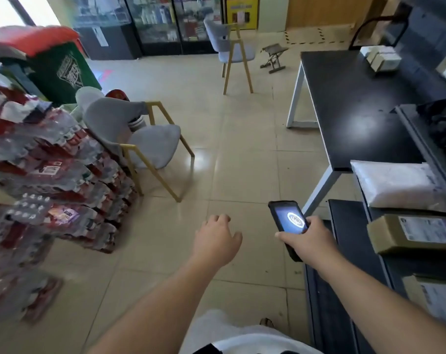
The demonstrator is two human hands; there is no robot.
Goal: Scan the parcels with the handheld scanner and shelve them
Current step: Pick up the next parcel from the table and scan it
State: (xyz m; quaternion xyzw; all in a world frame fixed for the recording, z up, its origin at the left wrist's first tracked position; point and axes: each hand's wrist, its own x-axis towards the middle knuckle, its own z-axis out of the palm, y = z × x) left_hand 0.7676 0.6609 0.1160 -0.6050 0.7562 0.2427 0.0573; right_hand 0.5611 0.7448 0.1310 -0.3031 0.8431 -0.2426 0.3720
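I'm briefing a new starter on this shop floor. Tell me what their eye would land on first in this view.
First, the handheld scanner with its lit screen, gripped in the right hand low at centre right, while the left hand hangs empty beside it. Next, the tall stack of red-labelled bottled water packs filling the left side. Then the parcels on the shelves at far right: a white bag above a brown box.
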